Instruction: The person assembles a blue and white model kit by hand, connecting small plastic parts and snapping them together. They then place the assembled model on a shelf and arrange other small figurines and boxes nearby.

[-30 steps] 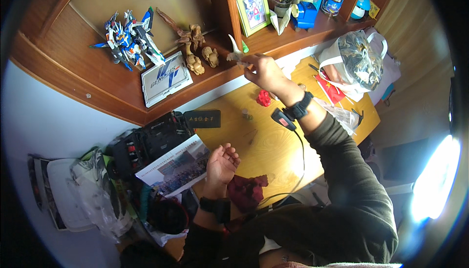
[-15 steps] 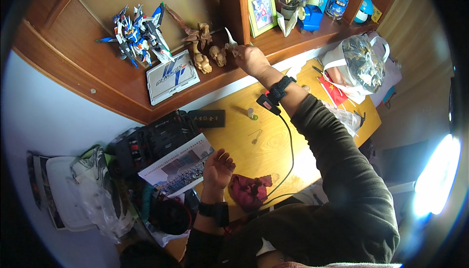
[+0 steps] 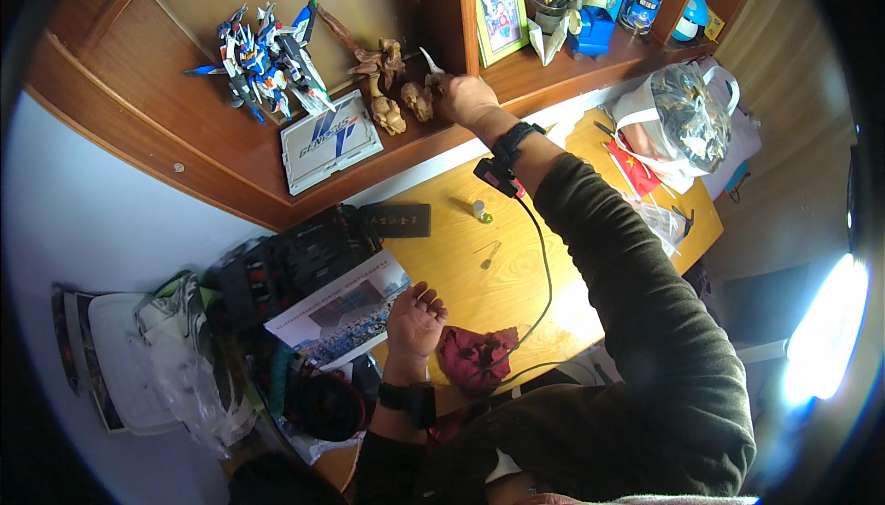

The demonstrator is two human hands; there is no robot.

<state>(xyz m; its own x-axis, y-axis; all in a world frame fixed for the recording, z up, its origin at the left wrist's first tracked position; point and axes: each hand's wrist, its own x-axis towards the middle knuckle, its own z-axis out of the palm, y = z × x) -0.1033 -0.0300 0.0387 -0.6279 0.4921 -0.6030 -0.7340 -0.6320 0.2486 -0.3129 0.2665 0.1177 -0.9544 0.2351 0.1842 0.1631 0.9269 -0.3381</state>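
My right hand (image 3: 468,101) reaches up to the wooden shelf, its fingers closed at the base of a small ornament with a white pointed tip (image 3: 430,61). The hand covers the ornament's lower part. Just left of it stand a brown carved ornament (image 3: 418,99) and a taller wooden carving (image 3: 387,116). My left hand (image 3: 417,321) hangs palm up over the table's near left side, fingers loosely bent and apart, with nothing in it. A crumpled dark red cloth (image 3: 479,358) lies beside that wrist.
A toy robot model (image 3: 263,67) and a flat white box (image 3: 330,141) occupy the shelf's left. A green-framed photo (image 3: 502,19) stands right of the divider (image 3: 468,7). Below, the table (image 3: 516,265) bears a small bottle (image 3: 481,213). A cable (image 3: 550,275) trails from my right wrist.
My right hand has moved slightly left and deeper along the shelf, the white-tipped ornament shifting with it. My left hand stays nearly where it was. The whole view has shifted a little.
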